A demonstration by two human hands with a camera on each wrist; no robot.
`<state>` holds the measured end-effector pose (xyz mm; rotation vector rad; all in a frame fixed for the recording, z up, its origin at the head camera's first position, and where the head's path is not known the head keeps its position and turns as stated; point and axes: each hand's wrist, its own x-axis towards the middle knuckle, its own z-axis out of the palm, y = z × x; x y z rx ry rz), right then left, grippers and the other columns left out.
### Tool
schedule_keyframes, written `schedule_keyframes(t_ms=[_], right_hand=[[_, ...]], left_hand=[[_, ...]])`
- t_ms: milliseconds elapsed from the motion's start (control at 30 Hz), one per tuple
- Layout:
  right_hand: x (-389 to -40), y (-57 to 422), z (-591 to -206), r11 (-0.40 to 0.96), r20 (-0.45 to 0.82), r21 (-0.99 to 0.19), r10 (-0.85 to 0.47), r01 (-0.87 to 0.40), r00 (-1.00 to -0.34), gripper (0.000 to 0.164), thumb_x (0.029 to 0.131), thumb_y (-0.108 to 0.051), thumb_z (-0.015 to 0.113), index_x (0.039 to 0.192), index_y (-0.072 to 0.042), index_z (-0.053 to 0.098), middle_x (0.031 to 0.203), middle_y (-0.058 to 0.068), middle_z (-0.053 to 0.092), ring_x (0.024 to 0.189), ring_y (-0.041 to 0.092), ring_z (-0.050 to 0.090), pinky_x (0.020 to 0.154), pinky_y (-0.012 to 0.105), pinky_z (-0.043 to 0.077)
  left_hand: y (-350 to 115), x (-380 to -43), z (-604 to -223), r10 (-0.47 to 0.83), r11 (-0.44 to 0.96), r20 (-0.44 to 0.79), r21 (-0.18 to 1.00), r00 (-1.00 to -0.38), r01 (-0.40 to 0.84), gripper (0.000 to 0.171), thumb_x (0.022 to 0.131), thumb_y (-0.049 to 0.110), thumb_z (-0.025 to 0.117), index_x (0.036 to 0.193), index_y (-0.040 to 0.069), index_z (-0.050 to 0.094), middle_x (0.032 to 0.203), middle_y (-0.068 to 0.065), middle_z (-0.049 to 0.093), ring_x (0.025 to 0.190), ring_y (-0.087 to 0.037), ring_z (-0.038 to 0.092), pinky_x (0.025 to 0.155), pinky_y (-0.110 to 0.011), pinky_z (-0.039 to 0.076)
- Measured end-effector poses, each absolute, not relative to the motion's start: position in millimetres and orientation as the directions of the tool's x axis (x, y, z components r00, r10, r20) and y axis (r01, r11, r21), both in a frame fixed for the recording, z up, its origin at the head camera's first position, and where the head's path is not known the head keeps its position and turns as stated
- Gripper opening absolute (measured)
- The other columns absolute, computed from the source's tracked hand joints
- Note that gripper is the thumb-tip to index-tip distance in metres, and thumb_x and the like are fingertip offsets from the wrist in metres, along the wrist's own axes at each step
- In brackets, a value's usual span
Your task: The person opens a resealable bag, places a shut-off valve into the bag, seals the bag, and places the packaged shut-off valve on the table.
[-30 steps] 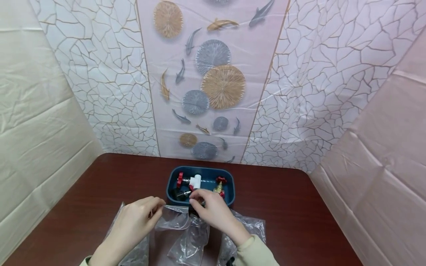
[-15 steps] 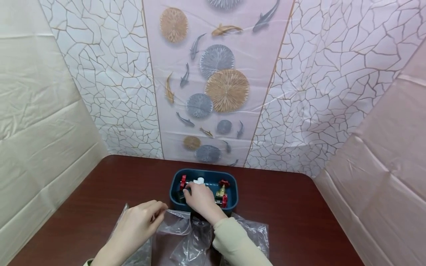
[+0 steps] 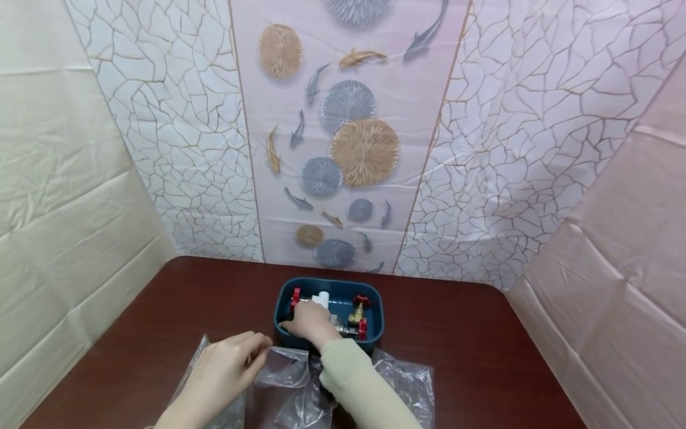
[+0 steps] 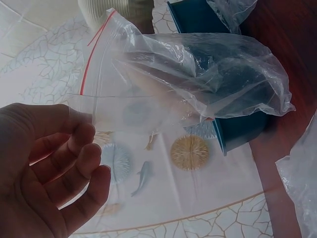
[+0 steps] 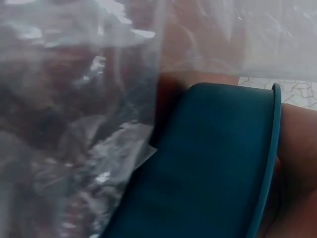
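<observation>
My left hand (image 3: pixel 230 363) pinches the top corner of a clear zip bag (image 4: pixel 148 89) between thumb and forefinger. The bag, with a red line along its seal, hangs in front of the blue bin (image 3: pixel 375 286). Inside the bin's left part is my right hand (image 3: pixel 311 322), reaching down with its fingertips hidden, and I cannot tell what it holds. Just beyond that hand lie a white fitting (image 3: pixel 321 300) and a red valve handle (image 3: pixel 296 296). In the right wrist view the bin wall (image 5: pixel 208 148) covers much of the hand (image 5: pixel 299 163).
At the bin's right are a brass valve (image 3: pixel 356 314) and a silver valve with a red handle (image 3: pixel 362 329). More clear plastic bags lie on the dark red table (image 3: pixel 455 345), one at the left (image 3: pixel 227 411) and one at the right (image 3: pixel 415 381). Patterned cloth walls (image 3: pixel 332 179) stand behind.
My right hand has left the bag's mouth and moved forward and down into the left part of the bin. My left hand still pinches the bag in nearly the same place.
</observation>
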<state>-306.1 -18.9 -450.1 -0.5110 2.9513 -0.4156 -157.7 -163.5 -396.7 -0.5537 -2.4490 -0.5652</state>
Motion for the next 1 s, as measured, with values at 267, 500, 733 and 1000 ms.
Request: schedule_keyframes(t_ms=[267,500,733,1000], right_hand=[[-316.0,-31.6,-451.3,0.951,-0.132,-0.116,-0.300,-0.286,-0.945,0.034,0.075,-0.051,0.069,0.079,-0.017,0.067,0.083,0.003,0.063,0.072,0.020,0.059,0.057,0.037,0.047],[-314.7,-27.7,-449.9,0.960,-0.096,-0.131,-0.260,-0.246,-0.961,0.034,0.072,-0.048,0.069,0.075,-0.014,0.066,0.083,0.005,0.063,0.071,0.021,0.059,0.054,0.036,0.046],[-313.0,-27.1,-449.9,0.955,-0.095,-0.175,-0.258,-0.239,-0.961,0.034,0.074,-0.047,0.067,0.063,-0.016,0.061,0.075,0.003,0.060,0.065,0.019,0.056,0.053,0.035,0.046],[-313.1,-19.0,-441.3,0.885,-0.166,-0.420,-0.292,-0.200,-0.942,0.049,0.078,-0.054,0.062,0.051,-0.017,0.045,0.049,-0.003,0.040,0.047,0.017,0.044,0.045,0.033,0.037]], left_hand=[[-163.3,-153.9,-399.7,0.248,0.824,0.587,0.291,-0.770,0.487,0.016,0.075,0.007,0.072,0.081,0.021,0.066,0.067,0.023,0.044,0.051,0.007,0.034,0.044,-0.016,0.032],[-162.0,-155.3,-401.9,0.253,0.818,0.610,0.279,-0.750,0.503,0.018,0.075,0.006,0.072,0.081,0.022,0.066,0.067,0.023,0.043,0.051,0.007,0.034,0.045,-0.015,0.032],[-161.3,-153.7,-402.0,0.243,0.828,0.621,0.267,-0.745,0.493,0.018,0.075,0.008,0.072,0.081,0.023,0.066,0.068,0.023,0.046,0.051,0.007,0.035,0.044,-0.016,0.031],[-160.8,-152.4,-400.8,0.230,0.831,0.580,0.300,-0.782,0.467,0.017,0.076,0.009,0.072,0.081,0.025,0.066,0.067,0.023,0.045,0.051,0.007,0.036,0.044,-0.016,0.032]])
